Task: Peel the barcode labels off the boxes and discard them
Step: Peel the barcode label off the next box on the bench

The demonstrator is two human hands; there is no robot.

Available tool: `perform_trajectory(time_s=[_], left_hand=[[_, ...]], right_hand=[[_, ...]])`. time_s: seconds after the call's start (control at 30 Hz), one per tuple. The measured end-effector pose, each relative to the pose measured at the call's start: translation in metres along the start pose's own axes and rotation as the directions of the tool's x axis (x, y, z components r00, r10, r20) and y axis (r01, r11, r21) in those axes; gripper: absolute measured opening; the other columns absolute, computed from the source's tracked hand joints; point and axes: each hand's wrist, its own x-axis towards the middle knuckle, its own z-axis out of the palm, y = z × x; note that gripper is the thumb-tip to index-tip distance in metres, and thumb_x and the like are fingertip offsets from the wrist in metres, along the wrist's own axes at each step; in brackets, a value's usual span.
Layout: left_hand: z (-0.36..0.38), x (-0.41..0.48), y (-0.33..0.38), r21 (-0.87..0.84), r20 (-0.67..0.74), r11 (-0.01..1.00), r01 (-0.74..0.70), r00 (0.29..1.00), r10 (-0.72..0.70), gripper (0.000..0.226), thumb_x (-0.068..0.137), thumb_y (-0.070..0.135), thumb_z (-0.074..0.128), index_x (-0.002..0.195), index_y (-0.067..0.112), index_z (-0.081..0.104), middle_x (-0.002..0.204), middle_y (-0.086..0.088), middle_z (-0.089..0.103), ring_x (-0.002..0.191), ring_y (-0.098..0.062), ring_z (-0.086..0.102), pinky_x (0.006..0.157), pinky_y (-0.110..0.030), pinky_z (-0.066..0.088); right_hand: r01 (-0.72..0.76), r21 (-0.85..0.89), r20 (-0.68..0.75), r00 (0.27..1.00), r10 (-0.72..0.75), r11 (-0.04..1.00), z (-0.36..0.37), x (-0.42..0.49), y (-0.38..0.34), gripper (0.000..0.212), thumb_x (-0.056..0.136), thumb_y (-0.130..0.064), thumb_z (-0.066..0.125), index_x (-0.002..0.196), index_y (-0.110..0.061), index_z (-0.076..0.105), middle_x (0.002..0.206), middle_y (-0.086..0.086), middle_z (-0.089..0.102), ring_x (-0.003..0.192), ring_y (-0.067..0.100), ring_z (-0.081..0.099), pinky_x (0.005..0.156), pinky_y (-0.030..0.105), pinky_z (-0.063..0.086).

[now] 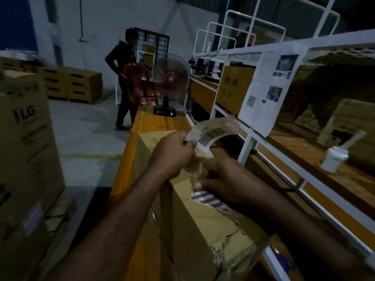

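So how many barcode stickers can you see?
2. The peeled label curls up from the left hand, which pinches it; the stuck label sits on the box next to the right hand. More may be hidden under the hands.

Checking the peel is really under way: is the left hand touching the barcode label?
Touching. The head view shows the left hand pinching one edge of the curled barcode label, which is lifted above the box.

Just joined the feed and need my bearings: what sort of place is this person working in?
Probably a warehouse or packing floor: stacked cardboard cartons against the far wall, a large LG carton at left, and a white metal rack over a long wooden bench.
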Motion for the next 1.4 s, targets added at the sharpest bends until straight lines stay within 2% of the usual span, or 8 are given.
perform_trajectory(time_s=[0.17, 0.3, 0.53, 0.63, 0.77, 1.0, 1.27, 1.4], left_hand=[[-0.003, -0.001, -0.002, -0.019, -0.039, 1.000, -0.019, 0.999, 0.018, 0.015, 0.094, 0.034, 0.057, 0.095, 0.023, 0.067, 0.077, 0.003, 0.072, 0.073, -0.018, 0.068, 0.071, -0.048, 0.059], [0.000, 0.000, -0.004, -0.017, -0.045, 1.000, -0.009, 0.999, 0.008, 0.017, 0.096, 0.035, 0.056, 0.102, 0.024, 0.066, 0.080, 0.003, 0.072, 0.074, -0.018, 0.068, 0.071, -0.047, 0.059], [0.000, 0.000, -0.001, 0.011, -0.071, 1.000, -0.022, 0.997, 0.023, 0.024, 0.095, 0.033, 0.058, 0.071, 0.029, 0.056, 0.068, 0.008, 0.062, 0.069, -0.018, 0.063, 0.058, -0.031, 0.046], [-0.002, 0.000, -0.004, -0.073, -0.071, 0.997, 0.003, 0.997, -0.009, 0.013, 0.094, 0.033, 0.058, 0.089, 0.025, 0.066, 0.072, 0.004, 0.071, 0.071, -0.017, 0.068, 0.066, -0.042, 0.059], [0.000, 0.001, -0.004, -0.071, -0.055, 0.997, 0.010, 0.998, -0.014, 0.016, 0.095, 0.036, 0.056, 0.100, 0.026, 0.067, 0.076, 0.005, 0.073, 0.073, -0.016, 0.069, 0.070, -0.048, 0.060], [-0.003, -0.001, 0.000, -0.026, -0.043, 1.000, -0.009, 0.999, 0.008, 0.012, 0.095, 0.032, 0.057, 0.088, 0.026, 0.065, 0.076, 0.004, 0.070, 0.074, -0.017, 0.068, 0.069, -0.042, 0.058], [-0.002, -0.002, -0.002, -0.090, -0.044, 0.996, 0.017, 0.999, -0.022, 0.014, 0.095, 0.034, 0.057, 0.097, 0.026, 0.067, 0.080, 0.004, 0.073, 0.076, -0.018, 0.068, 0.073, -0.046, 0.059], [0.000, -0.002, 0.001, -0.018, -0.019, 1.000, 0.000, 1.000, 0.000, 0.014, 0.094, 0.036, 0.056, 0.092, 0.025, 0.065, 0.081, 0.003, 0.072, 0.075, -0.019, 0.068, 0.072, -0.050, 0.059]], right_hand=[[0.059, 0.051, -0.063, 0.996, -0.056, 0.997, 0.012, 0.004, -0.001, 0.019, 0.085, -0.033, 0.074, 0.078, -0.018, 0.064, 0.074, -0.001, 0.067, 0.068, 0.010, 0.064, 0.066, 0.043, 0.056], [0.056, -0.039, 0.044, 0.998, -0.054, 0.998, -0.002, -0.034, 0.005, 0.018, 0.084, -0.039, 0.071, 0.078, -0.023, 0.064, 0.079, -0.004, 0.065, 0.071, 0.005, 0.061, 0.063, 0.035, 0.055], [0.102, -0.097, -0.082, 0.990, -0.110, 0.990, 0.014, 0.027, -0.009, 0.021, 0.084, -0.035, 0.074, 0.082, -0.016, 0.065, 0.079, -0.002, 0.066, 0.072, 0.008, 0.059, 0.059, 0.031, 0.046], [0.108, -0.008, -0.046, 0.993, -0.108, 0.994, 0.010, -0.001, -0.003, 0.020, 0.084, -0.033, 0.073, 0.079, -0.017, 0.064, 0.079, -0.002, 0.065, 0.071, 0.005, 0.059, 0.061, 0.032, 0.052], [0.074, -0.020, 0.029, 0.997, -0.074, 0.997, -0.003, -0.035, 0.016, 0.020, 0.080, -0.041, 0.073, 0.075, -0.024, 0.062, 0.080, -0.008, 0.061, 0.076, 0.003, 0.059, 0.067, 0.035, 0.055], [0.101, -0.011, -0.127, 0.987, -0.101, 0.995, 0.008, 0.029, 0.010, 0.022, 0.080, -0.032, 0.077, 0.074, -0.016, 0.064, 0.083, -0.001, 0.063, 0.078, 0.014, 0.061, 0.070, 0.047, 0.055], [0.084, -0.083, -0.050, 0.995, -0.088, 0.993, -0.014, -0.033, 0.047, 0.023, 0.072, -0.061, 0.066, 0.064, -0.042, 0.054, 0.081, -0.019, 0.054, 0.083, -0.003, 0.053, 0.064, 0.018, 0.038], [0.036, -0.085, -0.127, 0.991, -0.046, 0.996, -0.005, 0.014, 0.043, 0.024, 0.078, -0.042, 0.076, 0.067, -0.033, 0.057, 0.088, -0.012, 0.055, 0.082, 0.003, 0.052, 0.068, 0.033, 0.048]])
